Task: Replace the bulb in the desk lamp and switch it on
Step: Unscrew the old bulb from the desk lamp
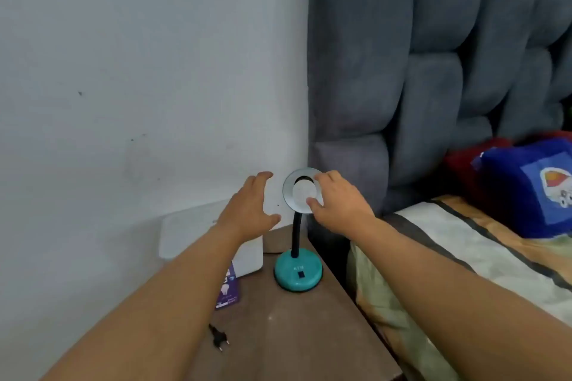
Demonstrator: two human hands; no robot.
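A desk lamp stands on a brown bedside table [294, 334]: teal round base [298, 274], black gooseneck [296, 233], silver shade [289, 192] turned toward me. Inside the shade sits a white bulb [302, 193]. My right hand [337, 204] has thumb and fingers closed around the bulb's edge. To the left of the shade, my left hand [250, 210] hovers with fingers spread, holding nothing and not touching the lamp. A purple bulb box [228, 291] lies on the table left of the base. The lamp's black plug [218, 338] lies loose near the front.
A white box-shaped object [247, 257] stands against the wall behind the purple box. A grey padded headboard [418, 71] rises right of the lamp. The bed [464, 257] with a blue pillow [532, 185] borders the table's right edge.
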